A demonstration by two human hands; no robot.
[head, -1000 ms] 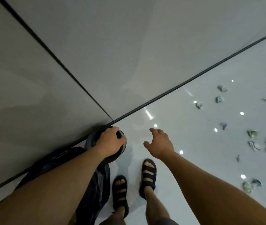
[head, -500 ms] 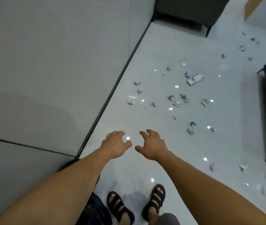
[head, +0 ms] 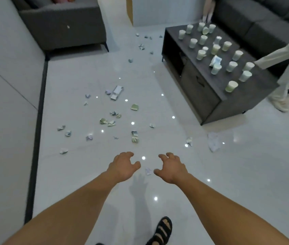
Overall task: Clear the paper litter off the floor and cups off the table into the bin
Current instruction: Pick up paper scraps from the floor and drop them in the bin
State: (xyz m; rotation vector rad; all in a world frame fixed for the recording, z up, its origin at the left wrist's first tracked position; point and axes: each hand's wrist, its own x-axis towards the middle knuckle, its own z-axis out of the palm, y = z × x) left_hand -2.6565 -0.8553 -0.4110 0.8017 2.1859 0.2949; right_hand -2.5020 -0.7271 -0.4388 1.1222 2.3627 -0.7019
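**Both hands empty over the littered floor**

I see both arms stretched forward above the glossy pale floor (head: 80, 174). The left hand (head: 122, 167) and the right hand (head: 173, 167) hang side by side with a small gap between them. Their fingers are loosely curled and spread, and neither holds anything.

One small paper scrap (head: 148, 171) lies on the tiles and shows in the gap between the two thumbs, nearer me than the fingertips. I cannot tell how far below the hands it sits.

The main paper litter (head: 112, 119) is scattered ahead of the left hand, well beyond its fingers. A larger white crumpled sheet (head: 213, 142) lies ahead and to the right of the right hand, near the corner of the dark table (head: 200, 94).

The cups (head: 216, 50) stand across that tabletop, far ahead on my right and well apart from both hands; at least one is tipped over.

One black sandal (head: 161, 230) shows at the bottom edge. A person's pale trouser leg (head: 281, 71) stands at the table's far side, and grey sofas (head: 66, 27) sit behind.
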